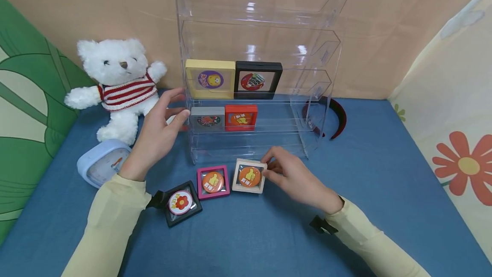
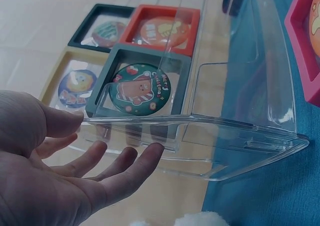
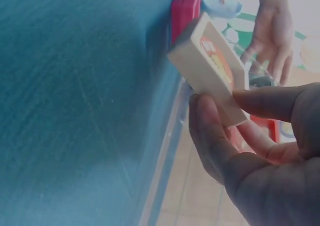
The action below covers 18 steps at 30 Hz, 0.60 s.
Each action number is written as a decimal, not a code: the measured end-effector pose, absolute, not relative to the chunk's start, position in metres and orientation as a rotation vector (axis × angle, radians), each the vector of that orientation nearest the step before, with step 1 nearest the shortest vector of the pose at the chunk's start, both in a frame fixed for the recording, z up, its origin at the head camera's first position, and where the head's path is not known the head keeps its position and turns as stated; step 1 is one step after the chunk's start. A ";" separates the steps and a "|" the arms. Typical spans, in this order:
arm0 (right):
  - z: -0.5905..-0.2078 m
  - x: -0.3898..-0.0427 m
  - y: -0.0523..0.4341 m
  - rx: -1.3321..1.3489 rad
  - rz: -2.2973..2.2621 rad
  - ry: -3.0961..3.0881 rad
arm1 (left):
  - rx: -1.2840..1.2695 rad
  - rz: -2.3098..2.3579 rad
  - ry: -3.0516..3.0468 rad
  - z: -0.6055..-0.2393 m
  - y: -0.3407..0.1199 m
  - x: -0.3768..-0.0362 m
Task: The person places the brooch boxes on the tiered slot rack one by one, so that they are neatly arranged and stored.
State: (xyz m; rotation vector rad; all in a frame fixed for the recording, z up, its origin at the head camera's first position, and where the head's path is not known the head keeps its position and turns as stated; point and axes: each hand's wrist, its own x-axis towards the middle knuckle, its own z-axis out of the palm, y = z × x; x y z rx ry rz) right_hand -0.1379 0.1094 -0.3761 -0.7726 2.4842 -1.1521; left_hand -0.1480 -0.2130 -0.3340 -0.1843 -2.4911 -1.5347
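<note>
My right hand (image 1: 290, 176) pinches a small cream-framed display box (image 1: 249, 176) at its right edge, with the thumb on one face and fingers on the other. Inside the frame is an orange round badge with a yellow thumbs-up. The frame is tilted in the right wrist view. My left hand (image 1: 156, 134) is at the left side of a clear acrylic tiered rack (image 1: 276, 140), its fingers extended and spread, fingertips right at the side panel (image 2: 235, 136). A pink-framed box (image 1: 226, 185) and a black-framed one (image 1: 194, 213) lie on the table between the hands.
On the rack stand yellow (image 1: 192, 91), black (image 1: 277, 81), grey (image 1: 196, 116) and red (image 1: 251, 109) framed boxes. A white teddy bear (image 1: 124, 93) and a light blue clock (image 1: 92, 166) are at the left. A dark red headband (image 1: 341, 119) lies behind the rack's right side.
</note>
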 end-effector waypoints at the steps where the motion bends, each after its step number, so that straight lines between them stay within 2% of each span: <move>1: -0.375 -0.138 0.110 -0.772 -1.170 2.493 | -0.184 -1.535 -2.492 -0.334 -0.213 -0.148; 18: -0.353 -0.147 0.130 -0.843 -1.338 2.742 | -0.191 -1.538 -2.484 -0.334 -0.213 -0.147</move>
